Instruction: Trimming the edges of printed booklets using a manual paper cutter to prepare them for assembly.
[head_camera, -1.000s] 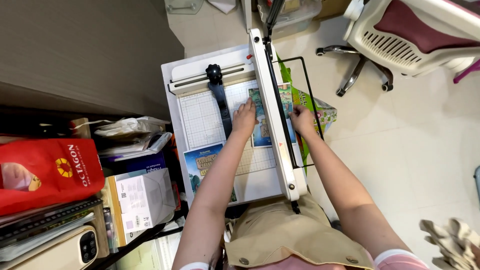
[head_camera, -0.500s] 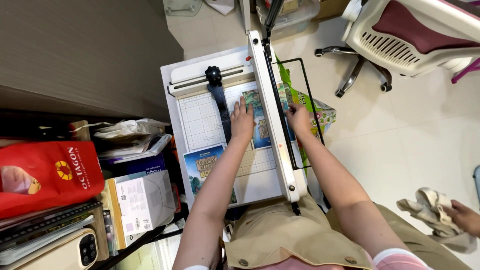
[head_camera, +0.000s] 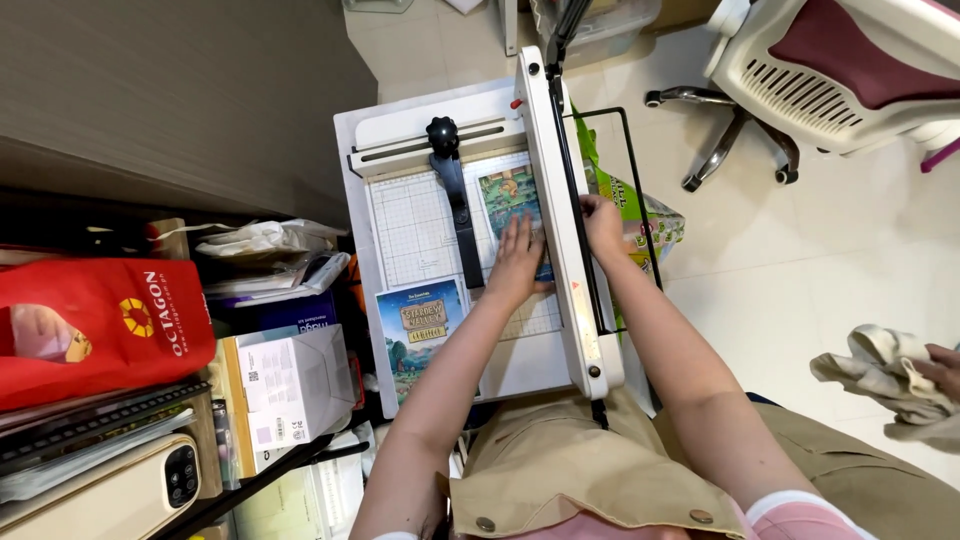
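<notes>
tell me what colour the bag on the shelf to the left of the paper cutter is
Red, with a yellow sun-like mark; the bag shows best in the head view.

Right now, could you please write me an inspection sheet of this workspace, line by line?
Surface: white paper cutter with a grid bed, standing on a pale tiled floor.
Job's things: colourful printed sheet lies on the grid under the cutter's long white bar; a second printed sheet lies at the near left of the bed.
Clutter: red bag, white box and a phone on the shelves at left; green packet right of the cutter.
Grips: left hand flat on the sheet; right hand at the bar's right edge.
Cables: nothing seen.
Surroundings: office chair at upper right; another person's hand holding a beige cloth at right.
</notes>
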